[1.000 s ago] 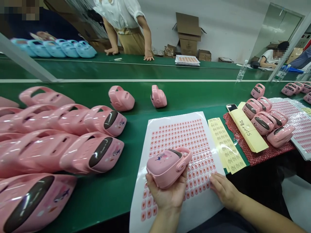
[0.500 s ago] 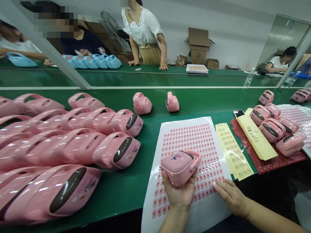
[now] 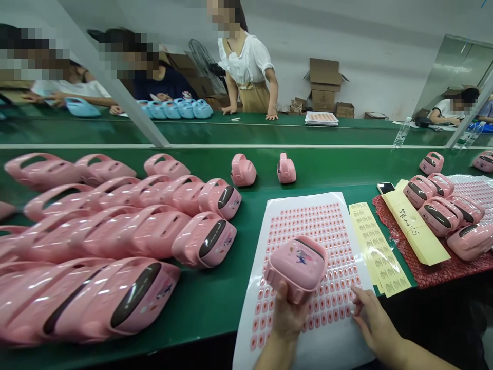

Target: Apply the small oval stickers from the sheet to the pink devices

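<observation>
My left hand (image 3: 288, 316) holds a glossy pink plastic handled case (image 3: 296, 270) up over a white sheet of small pink stickers (image 3: 311, 241). A small printed figure shows on the case's upper face, and its handle is turned away from me. My right hand (image 3: 375, 324) rests at the sheet's right side, fingertips on the stickers and holding nothing. Strips of yellow labels (image 3: 379, 249) lie just right of that hand. Many similar pink cases (image 3: 127, 231) crowd the green belt to the left.
A red textured mat (image 3: 400, 257) at right bears more pink cases (image 3: 439, 216), a yellow paper strip (image 3: 416, 228) and a phone (image 3: 385, 188). Beyond a divider, a co-worker (image 3: 246, 72) leans on a far belt. Blue cases (image 3: 177, 109) stand there.
My left hand has rotated the pink case, bringing its printed face upward. The whole scene sits further right and lower in view. My right hand stays at the sheet.
</observation>
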Action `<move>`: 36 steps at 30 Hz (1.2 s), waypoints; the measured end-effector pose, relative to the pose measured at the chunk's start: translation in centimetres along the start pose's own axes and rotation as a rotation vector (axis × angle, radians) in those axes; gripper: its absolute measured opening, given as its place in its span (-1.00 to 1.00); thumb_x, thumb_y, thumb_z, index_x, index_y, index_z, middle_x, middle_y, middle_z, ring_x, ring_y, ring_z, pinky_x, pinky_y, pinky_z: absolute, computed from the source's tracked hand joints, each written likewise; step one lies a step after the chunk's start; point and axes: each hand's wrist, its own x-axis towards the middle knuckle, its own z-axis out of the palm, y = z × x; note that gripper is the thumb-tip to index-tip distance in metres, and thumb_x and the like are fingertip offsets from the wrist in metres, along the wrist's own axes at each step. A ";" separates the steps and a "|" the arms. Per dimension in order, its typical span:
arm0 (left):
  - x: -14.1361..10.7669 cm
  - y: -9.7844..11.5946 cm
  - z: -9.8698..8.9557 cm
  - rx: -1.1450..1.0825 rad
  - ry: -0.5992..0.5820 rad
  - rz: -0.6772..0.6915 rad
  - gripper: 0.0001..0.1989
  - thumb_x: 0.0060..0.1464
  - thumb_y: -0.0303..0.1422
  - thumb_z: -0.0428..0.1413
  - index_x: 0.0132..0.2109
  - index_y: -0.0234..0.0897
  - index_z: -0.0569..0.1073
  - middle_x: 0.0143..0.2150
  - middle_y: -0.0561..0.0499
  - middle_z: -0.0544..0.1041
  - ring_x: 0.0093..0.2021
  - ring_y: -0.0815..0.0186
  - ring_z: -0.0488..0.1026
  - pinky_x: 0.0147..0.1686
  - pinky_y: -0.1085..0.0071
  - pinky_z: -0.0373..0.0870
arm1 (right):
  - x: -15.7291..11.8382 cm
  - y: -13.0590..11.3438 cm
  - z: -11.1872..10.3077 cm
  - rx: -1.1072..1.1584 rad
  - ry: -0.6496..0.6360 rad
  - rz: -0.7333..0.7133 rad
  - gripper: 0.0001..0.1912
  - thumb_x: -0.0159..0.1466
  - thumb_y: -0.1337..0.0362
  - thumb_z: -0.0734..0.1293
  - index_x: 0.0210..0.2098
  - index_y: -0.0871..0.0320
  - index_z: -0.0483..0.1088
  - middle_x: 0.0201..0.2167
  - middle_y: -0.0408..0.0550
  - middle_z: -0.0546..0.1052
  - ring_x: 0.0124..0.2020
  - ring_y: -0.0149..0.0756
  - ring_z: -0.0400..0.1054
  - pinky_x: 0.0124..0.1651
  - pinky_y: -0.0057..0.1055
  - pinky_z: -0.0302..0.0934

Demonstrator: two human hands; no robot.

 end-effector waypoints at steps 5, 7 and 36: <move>-0.7 2.0 -1.0 0.405 -0.210 0.130 0.03 -0.59 -0.49 0.40 0.15 0.08 0.29 0.10 -0.03 0.43 0.03 -0.07 0.40 0.02 0.01 0.31 | 6.5 -4.0 -4.8 0.378 -0.075 0.366 -0.44 0.14 0.46 0.27 0.10 0.03 0.09 -0.20 -0.05 0.34 -0.36 -0.36 0.41 -0.31 -0.37 0.30; -0.7 2.5 -1.1 0.633 -0.368 0.235 0.06 -0.56 -0.45 0.39 0.19 0.11 0.22 0.17 -0.06 0.35 0.11 -0.14 0.31 0.06 -0.06 0.24 | 9.4 -6.4 -6.5 0.474 -0.175 0.419 -0.44 0.09 0.47 0.31 0.05 0.04 0.14 -0.20 -0.09 0.32 -0.37 -0.41 0.39 -0.33 -0.42 0.25; -0.5 2.9 -0.2 0.874 -0.628 0.533 0.06 -0.47 -0.44 0.38 0.25 0.04 0.15 0.12 -0.20 0.40 0.05 -0.16 0.38 -0.05 -0.07 0.36 | 11.3 -8.7 -4.6 0.185 -0.292 0.126 -0.45 0.09 0.58 0.26 0.03 0.06 0.19 -0.05 0.00 0.28 -0.03 -0.24 0.30 0.04 -0.18 0.26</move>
